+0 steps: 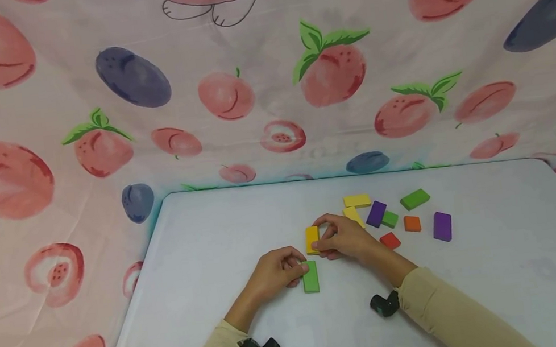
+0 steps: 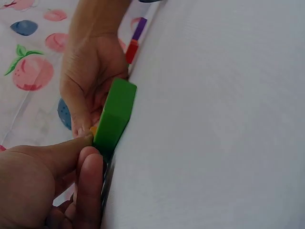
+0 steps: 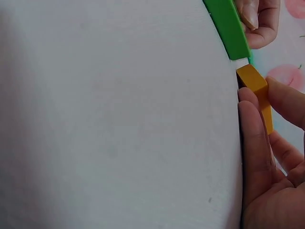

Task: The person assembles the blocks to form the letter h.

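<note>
Between the thumb and fingers of my right hand (image 1: 345,238) is a yellow block (image 1: 310,238), pinched at its right side. My left hand (image 1: 275,273) grips the upper end of a green block (image 1: 311,279), thumb at its left edge. The two blocks are almost in line, the yellow one just beyond the green one. In the left wrist view the green block (image 2: 116,112) hides most of the yellow one. The right wrist view has a small gap between the green block (image 3: 232,33) and the yellow block (image 3: 255,81).
Beyond my right hand lie loose blocks: two yellow (image 1: 356,201), two purple (image 1: 442,227), two green (image 1: 415,199), one orange (image 1: 412,223) and one red (image 1: 390,240). They rest on a white table (image 1: 202,233). A fruit-printed cloth (image 1: 222,48) hangs behind its far edge.
</note>
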### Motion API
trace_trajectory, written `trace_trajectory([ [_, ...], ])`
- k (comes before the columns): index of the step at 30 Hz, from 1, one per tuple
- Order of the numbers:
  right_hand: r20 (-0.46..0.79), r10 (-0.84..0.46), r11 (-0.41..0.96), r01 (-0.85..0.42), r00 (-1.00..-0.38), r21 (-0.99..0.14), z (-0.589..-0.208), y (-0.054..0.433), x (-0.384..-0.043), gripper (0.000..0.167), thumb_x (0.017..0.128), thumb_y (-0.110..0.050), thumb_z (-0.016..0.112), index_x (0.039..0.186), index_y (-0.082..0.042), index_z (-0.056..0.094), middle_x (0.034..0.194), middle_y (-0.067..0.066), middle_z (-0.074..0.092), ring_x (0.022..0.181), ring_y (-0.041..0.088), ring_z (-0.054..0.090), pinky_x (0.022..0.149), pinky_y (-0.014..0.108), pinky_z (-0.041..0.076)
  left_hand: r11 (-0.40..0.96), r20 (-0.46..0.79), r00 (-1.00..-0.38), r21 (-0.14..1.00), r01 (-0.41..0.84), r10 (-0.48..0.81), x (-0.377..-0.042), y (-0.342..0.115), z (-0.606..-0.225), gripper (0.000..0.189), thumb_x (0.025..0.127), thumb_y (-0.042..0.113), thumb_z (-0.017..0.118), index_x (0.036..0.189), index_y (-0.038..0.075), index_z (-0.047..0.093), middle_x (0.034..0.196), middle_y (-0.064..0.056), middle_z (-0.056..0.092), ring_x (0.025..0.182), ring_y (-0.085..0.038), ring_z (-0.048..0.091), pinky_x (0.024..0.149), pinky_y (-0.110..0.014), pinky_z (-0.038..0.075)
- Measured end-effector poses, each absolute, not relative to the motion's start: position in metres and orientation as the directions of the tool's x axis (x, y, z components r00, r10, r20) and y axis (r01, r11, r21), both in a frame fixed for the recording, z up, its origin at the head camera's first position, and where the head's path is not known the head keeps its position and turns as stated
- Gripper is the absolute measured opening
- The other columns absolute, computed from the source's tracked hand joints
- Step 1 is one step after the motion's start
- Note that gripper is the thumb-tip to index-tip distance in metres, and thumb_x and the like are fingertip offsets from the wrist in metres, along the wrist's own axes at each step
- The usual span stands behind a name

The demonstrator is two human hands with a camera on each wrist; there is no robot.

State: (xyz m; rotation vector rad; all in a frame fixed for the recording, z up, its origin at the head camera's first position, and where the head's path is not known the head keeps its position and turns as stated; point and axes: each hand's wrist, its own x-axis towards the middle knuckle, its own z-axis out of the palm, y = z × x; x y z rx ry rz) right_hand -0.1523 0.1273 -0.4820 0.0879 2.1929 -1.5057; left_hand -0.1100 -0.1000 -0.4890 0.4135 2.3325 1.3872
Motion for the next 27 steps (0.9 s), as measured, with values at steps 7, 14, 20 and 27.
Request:
trace_trajectory([
  [7, -0.396, -0.219, 0.464, 0.262, -0.892, -0.846, -0.485, 0.129, -0.153, 0.048, 0.083, -0.025, 0.086, 0.127, -0.023, 0.066, 0.089, 0.009, 0.066, 0.071, 0.02, 0.071, 0.066, 0.029, 0.061, 0.5, -0.167, -0.875, 0.861, 0.096, 0.454, -0.11, -0.103, -0.489, 0.024, 0.09, 0.03, 0.078, 0.109, 0.016, 0.072, 0.081, 0.005, 0.067, 0.065, -0.008, 0.062, 0.065, -0.022, 0.051],
  [14, -0.405, -0.289, 0.417, 0.266, -0.868, -0.869, -0.486, 0.133, -0.152, 0.054, 0.083, -0.021, 0.086, 0.132, -0.019, 0.061, 0.091, 0.008, 0.061, 0.07, 0.021, 0.07, 0.067, 0.031, 0.062, 0.662, -0.124, -0.82, 0.662, 0.351, 0.558, -0.102, -0.118, -0.479, 0.07, 0.077, 0.049, 0.087, 0.135, 0.02, 0.061, 0.117, 0.006, 0.057, 0.1, -0.01, 0.055, 0.087, -0.029, 0.052],
  [20, -0.378, -0.335, 0.411, 0.228, -0.863, -0.883, -0.484, 0.131, -0.151, 0.052, 0.084, -0.017, 0.084, 0.131, -0.017, 0.061, 0.09, 0.008, 0.06, 0.068, 0.021, 0.07, 0.065, 0.031, 0.061, 0.701, -0.105, -0.805, 0.565, 0.435, 0.584, -0.096, -0.122, -0.48, 0.074, 0.075, 0.056, 0.086, 0.135, 0.022, 0.057, 0.129, 0.006, 0.049, 0.12, -0.014, 0.046, 0.104, -0.037, 0.048],
  [27, -0.379, -0.302, 0.471, 0.209, -0.875, -0.857, -0.482, 0.134, -0.149, 0.051, 0.082, -0.019, 0.087, 0.128, -0.021, 0.064, 0.087, 0.007, 0.059, 0.066, 0.02, 0.066, 0.063, 0.029, 0.059, 0.677, -0.048, -0.805, 0.572, 0.462, 0.591, -0.096, -0.116, -0.481, 0.063, 0.078, 0.045, 0.087, 0.13, 0.02, 0.06, 0.126, 0.004, 0.05, 0.116, -0.016, 0.049, 0.1, -0.036, 0.048],
])
